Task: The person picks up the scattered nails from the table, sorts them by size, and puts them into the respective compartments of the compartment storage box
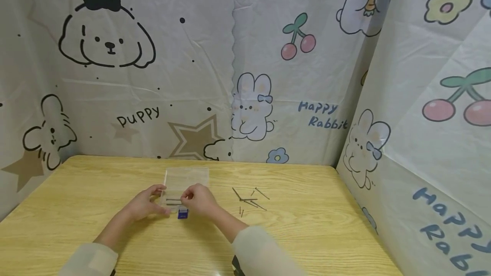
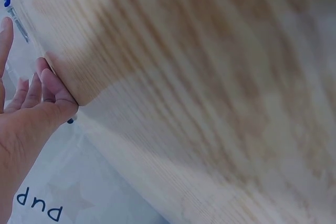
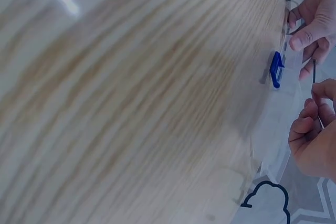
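A clear plastic box (image 1: 188,178) with a blue latch (image 1: 183,214) lies on the table, its lid raised toward the back. Thin dark nails (image 1: 174,199) lie inside its front part. My left hand (image 1: 147,202) holds the box at its left end, thumb toward the front and fingers behind. Over the box, my right hand (image 1: 200,200) pinches a nail (image 3: 314,71) between thumb and fingertips; the right wrist view shows it sticking out toward the left hand (image 3: 315,24). In the left wrist view, only part of the left hand (image 2: 37,114) shows at the edge.
Several loose nails (image 1: 249,199), long and short, are scattered on the wooden table (image 1: 307,225) to the right of the box. Printed cloth (image 1: 192,76) hangs behind the table and along its sides.
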Motion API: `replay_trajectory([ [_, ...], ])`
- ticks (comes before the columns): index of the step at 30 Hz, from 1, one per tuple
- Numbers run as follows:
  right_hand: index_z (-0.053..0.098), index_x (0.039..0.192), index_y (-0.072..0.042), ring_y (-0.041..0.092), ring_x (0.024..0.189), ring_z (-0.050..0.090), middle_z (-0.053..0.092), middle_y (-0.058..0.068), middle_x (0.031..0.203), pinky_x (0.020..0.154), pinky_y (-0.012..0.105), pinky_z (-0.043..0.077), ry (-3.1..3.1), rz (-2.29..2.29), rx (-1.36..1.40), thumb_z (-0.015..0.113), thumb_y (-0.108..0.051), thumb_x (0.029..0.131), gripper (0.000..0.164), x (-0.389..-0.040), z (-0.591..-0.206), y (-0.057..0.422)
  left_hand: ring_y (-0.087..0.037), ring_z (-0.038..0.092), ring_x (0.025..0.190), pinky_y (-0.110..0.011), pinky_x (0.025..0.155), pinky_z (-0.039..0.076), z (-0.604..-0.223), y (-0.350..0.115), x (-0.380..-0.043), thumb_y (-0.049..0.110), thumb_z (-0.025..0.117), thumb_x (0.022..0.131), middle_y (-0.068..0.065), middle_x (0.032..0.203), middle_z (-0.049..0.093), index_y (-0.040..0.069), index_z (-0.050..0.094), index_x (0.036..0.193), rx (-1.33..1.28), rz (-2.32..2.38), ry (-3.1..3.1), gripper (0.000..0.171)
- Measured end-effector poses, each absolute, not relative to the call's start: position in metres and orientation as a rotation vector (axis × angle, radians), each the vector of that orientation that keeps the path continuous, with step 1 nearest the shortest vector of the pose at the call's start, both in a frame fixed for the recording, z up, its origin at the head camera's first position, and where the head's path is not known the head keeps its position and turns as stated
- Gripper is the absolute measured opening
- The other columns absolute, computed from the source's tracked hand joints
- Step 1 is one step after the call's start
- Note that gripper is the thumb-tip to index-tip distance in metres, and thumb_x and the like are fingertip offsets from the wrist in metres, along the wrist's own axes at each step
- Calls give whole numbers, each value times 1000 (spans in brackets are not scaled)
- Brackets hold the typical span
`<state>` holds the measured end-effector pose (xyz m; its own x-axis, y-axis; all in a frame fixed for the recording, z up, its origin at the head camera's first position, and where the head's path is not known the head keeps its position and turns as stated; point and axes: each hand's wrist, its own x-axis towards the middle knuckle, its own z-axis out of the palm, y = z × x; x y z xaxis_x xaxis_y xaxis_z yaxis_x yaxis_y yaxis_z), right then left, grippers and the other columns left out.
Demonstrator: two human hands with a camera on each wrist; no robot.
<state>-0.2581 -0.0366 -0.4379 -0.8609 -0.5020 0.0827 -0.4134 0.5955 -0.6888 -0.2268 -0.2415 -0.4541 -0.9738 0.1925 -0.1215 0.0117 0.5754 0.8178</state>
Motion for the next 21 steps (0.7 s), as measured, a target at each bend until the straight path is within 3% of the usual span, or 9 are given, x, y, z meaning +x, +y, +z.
replay_trajectory([
  [21, 72, 82, -14, 1, 54, 44, 56, -11, 65, 49, 16, 36, 2785, -1063, -637, 65, -18, 84, 9, -251, -450, -50, -55, 33, 127, -58, 97, 40, -454, -241, -226, 25, 81, 72, -34, 135, 40, -4, 31, 139, 151, 1369, 2596, 88],
])
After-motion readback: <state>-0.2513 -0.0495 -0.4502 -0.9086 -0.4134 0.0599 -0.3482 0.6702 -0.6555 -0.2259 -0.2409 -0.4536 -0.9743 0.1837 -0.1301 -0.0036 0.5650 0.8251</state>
